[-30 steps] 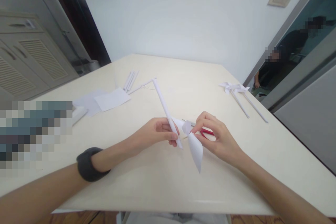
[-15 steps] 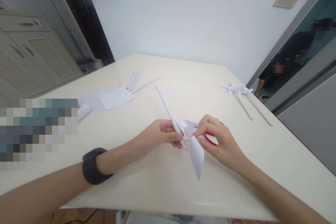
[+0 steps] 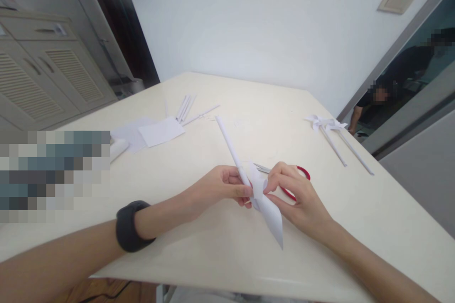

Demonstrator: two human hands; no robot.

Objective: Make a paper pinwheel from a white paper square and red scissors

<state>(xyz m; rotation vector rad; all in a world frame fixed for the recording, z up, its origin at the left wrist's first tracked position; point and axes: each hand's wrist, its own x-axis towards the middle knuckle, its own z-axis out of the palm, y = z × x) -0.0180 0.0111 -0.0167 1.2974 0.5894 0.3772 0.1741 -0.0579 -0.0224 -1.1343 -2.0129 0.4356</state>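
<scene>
My left hand (image 3: pixel 231 184) is closed around the lower end of a rolled white paper stick (image 3: pixel 227 139), which slants up and to the left. At that same end sits a folded white paper pinwheel (image 3: pixel 272 218), one pointed blade hanging down to the right. Thumb and fingertips of my right hand (image 3: pixel 293 191) pinch the pinwheel near its middle. Whatever joins the pinwheel to the stick is hidden by fingers and paper. Red-handled scissors (image 3: pixel 304 172) lie on the table behind my right hand, partly covered by it.
Two paper pinwheels on sticks (image 3: pixel 332 137) lie at the right of the white table (image 3: pixel 199 255). Left of centre are paper sheets (image 3: pixel 161 132), several rolled paper sticks (image 3: pixel 184 109) and small scraps. Beyond the doorway at right, a person (image 3: pixel 401 73) bends over.
The pinwheel has come closer against the stick's end, and its blades have turned. My right hand has shifted slightly, showing more of the scissors. The whole view has moved a little.
</scene>
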